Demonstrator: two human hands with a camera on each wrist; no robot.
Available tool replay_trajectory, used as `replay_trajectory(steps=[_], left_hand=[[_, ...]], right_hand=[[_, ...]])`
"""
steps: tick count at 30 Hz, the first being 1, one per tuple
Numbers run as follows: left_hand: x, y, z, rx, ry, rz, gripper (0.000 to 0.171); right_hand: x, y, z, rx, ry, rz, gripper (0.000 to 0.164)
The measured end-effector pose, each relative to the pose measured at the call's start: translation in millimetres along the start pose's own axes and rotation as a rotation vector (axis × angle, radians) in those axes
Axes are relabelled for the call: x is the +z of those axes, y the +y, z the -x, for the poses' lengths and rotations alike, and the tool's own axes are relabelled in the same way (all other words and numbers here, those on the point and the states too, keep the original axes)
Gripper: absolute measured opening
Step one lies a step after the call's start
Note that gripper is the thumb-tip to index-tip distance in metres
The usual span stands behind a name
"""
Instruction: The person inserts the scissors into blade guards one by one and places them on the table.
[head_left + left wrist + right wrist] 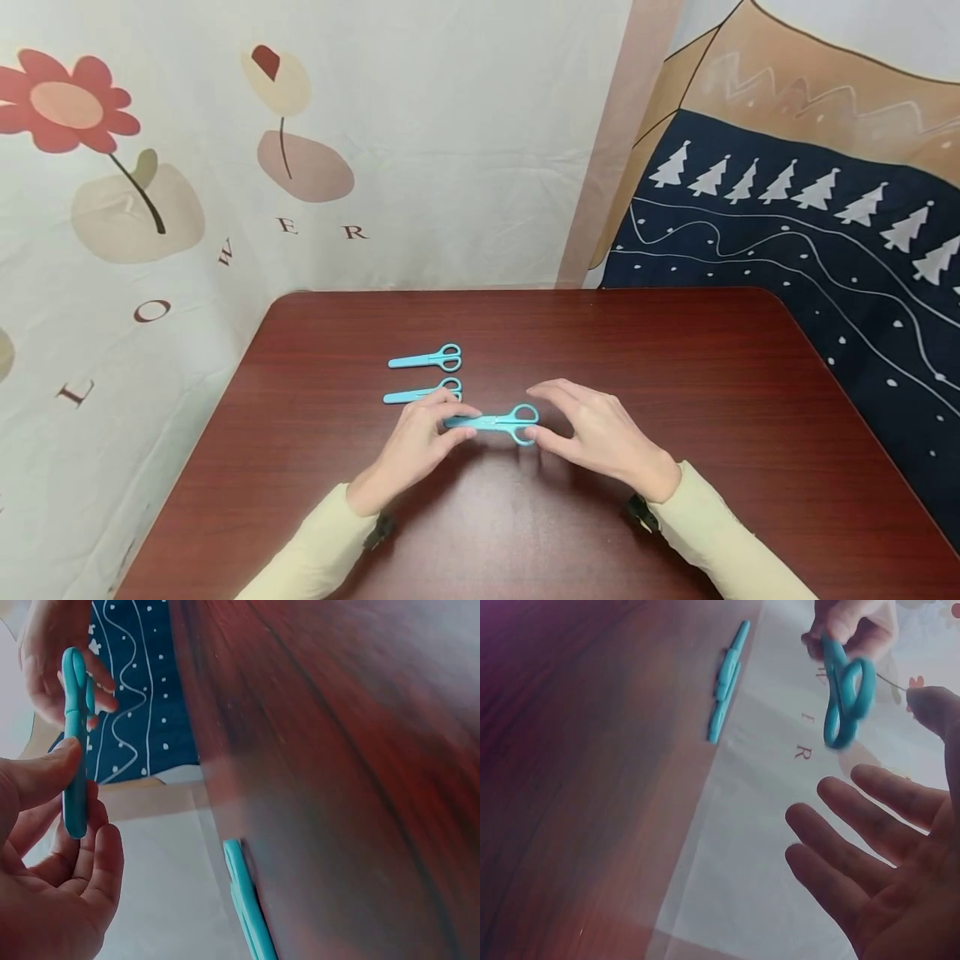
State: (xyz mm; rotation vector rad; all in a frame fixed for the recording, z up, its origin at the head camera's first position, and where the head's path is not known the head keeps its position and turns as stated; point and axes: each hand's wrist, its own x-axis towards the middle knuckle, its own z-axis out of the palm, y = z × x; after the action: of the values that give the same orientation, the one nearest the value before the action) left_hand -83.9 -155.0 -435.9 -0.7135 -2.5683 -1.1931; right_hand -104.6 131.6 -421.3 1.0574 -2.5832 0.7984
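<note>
A pair of light-blue scissors (495,422) is held above the table, its loops toward the right. My left hand (415,437) pinches the blade end between thumb and fingers; the left wrist view shows this grip on the scissors (76,776) too. Close by the finger loops, my right hand (600,433) has its fingers spread. In the right wrist view a gap shows between the right hand (885,862) and the loops of the scissors (840,712). Two more blue scissors lie on the table: the farther pair (424,359), and a nearer pair (408,395) partly behind the left hand.
The dark reddish-brown table (675,350) carries the two lying scissors left of its middle. Behind it hangs a pale cloth (465,167) with flowers and letters. A navy cloth (750,225) with white trees hangs at the right.
</note>
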Motion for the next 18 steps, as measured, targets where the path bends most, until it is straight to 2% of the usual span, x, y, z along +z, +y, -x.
replay_trajectory(steps=[9,18], left_hand=[[-14.5,-10.7,10.2,0.01,0.037,-0.01,0.026],[-30.7,-19.9,19.6,-0.043,0.019,-0.043,0.026]], right_hand=[[-14.0,16.5,10.9,0.049,-0.056,0.062,0.063],[-28.9,31.6,20.1,0.102,-0.046,0.101,0.061]])
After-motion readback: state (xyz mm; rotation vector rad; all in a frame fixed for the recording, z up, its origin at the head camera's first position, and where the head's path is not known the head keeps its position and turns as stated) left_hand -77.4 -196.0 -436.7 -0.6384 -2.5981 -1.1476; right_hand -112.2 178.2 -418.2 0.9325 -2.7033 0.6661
